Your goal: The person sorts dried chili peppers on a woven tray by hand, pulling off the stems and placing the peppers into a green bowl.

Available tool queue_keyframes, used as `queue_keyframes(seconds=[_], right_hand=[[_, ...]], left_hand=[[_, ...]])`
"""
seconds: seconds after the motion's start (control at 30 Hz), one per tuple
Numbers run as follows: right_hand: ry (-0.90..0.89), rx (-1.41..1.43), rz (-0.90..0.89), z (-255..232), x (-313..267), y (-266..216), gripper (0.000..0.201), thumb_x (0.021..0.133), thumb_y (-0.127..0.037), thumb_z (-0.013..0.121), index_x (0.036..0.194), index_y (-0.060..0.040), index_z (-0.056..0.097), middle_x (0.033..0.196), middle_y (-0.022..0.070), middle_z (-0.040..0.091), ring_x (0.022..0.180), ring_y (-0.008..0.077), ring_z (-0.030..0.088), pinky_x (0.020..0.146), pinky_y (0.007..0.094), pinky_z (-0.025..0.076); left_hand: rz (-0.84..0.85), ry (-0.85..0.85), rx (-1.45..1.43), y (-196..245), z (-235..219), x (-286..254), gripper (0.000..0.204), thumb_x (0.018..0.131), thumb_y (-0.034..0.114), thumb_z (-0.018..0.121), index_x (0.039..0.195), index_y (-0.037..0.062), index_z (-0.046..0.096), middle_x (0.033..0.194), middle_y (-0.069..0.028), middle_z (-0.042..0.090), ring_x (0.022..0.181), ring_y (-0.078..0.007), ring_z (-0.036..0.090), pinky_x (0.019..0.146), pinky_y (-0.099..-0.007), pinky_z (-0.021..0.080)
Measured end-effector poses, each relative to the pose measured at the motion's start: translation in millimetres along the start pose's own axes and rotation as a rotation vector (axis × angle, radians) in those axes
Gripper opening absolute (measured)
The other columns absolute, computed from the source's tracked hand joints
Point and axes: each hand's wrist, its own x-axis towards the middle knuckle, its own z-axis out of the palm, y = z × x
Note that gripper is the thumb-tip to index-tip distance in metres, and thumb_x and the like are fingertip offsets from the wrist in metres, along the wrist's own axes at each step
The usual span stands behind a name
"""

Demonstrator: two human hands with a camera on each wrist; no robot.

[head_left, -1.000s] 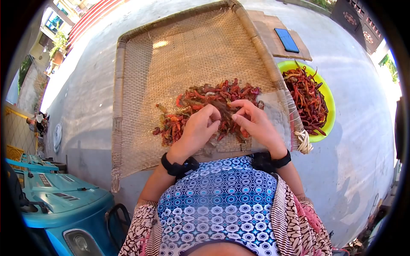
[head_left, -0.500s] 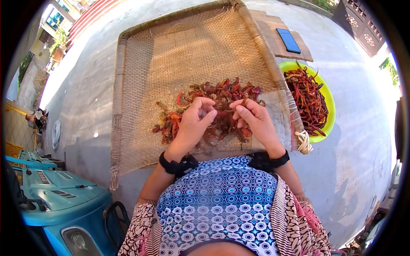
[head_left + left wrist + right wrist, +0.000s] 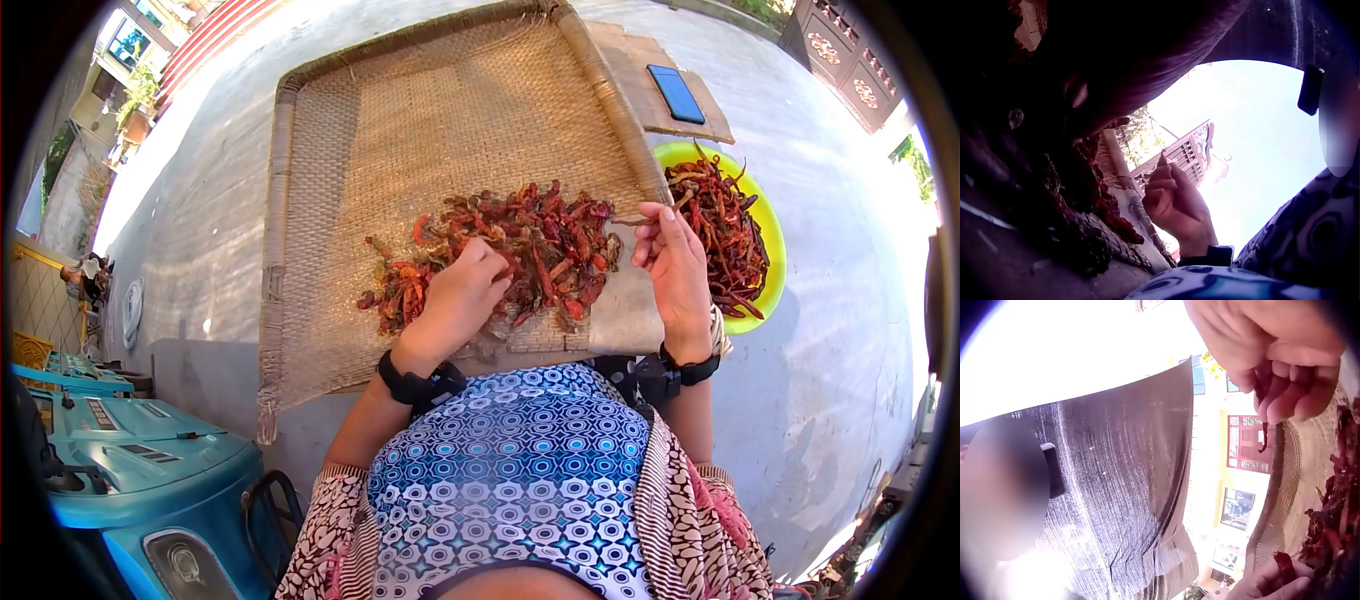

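Reddish dried chilies (image 3: pixel 545 240) lie heaped on a woven bamboo tray (image 3: pixel 450 110). My left hand (image 3: pixel 460 295) is low over the heap's near side; in the right wrist view a red chili piece (image 3: pixel 1284 567) shows between its thumb and fingers. At the tray's right edge, my right hand (image 3: pixel 675 265) is raised and pinches a thin dried chili (image 3: pixel 628 222), whose narrow end (image 3: pixel 1264 437) hangs below the fingers in the right wrist view. Beside that hand, a yellow-green basin (image 3: pixel 770 275) holds many long dried chilies (image 3: pixel 715 230).
A blue-screened phone (image 3: pixel 676 94) lies on cardboard (image 3: pixel 625 60) beyond the basin. A pale flat sheet (image 3: pixel 625 315) covers the tray's near right corner. To the left stands a teal vehicle (image 3: pixel 160 450). Concrete ground (image 3: pixel 830 330) surrounds the tray.
Both hands were close together over the heap. My right hand has moved right towards the basin with a thin chili, while my left hand has dropped slightly towards the heap.
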Motion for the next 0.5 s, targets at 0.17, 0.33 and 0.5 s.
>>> queue_keyframes(seconds=[0.17, 0.33, 0.5], right_hand=[[0.205, 0.282, 0.019, -13, 5, -19, 0.033, 0.101, -0.029, 0.05, 0.121, -0.0036, 0.059, 0.092, 0.0019, 0.064, 0.075, 0.0084, 0.055, 0.067, 0.0238, 0.046], [-0.216, -0.224, 0.173, 16, -11, 5, 0.028, 0.098, -0.023, 0.057, 0.119, -0.0044, 0.059, 0.089, 0.0013, 0.063, 0.068, 0.0072, 0.055, 0.065, 0.0223, 0.046], [-0.525, -0.549, 0.203, 56, -20, 17, 0.024, 0.094, -0.016, 0.061, 0.114, -0.0037, 0.06, 0.083, 0.0001, 0.062, 0.069, 0.0053, 0.056, 0.061, 0.0212, 0.044]], left_hand=[[0.02, 0.078, -0.168, 2, -3, 2, 0.016, 0.094, 0.011, 0.059, 0.106, 0.0013, 0.062, 0.093, -0.0116, 0.055, 0.085, -0.0254, 0.059, 0.075, -0.0352, 0.048], [0.038, -0.08, -0.178, 15, -2, 4, 0.015, 0.095, 0.015, 0.059, 0.1, 0.0025, 0.065, 0.082, -0.0119, 0.064, 0.073, -0.0236, 0.062, 0.066, -0.0349, 0.047], [0.053, -0.206, -0.219, 21, -4, 2, 0.016, 0.094, 0.017, 0.06, 0.089, 0.0018, 0.063, 0.074, -0.0104, 0.063, 0.066, -0.0213, 0.062, 0.062, -0.0333, 0.047]])
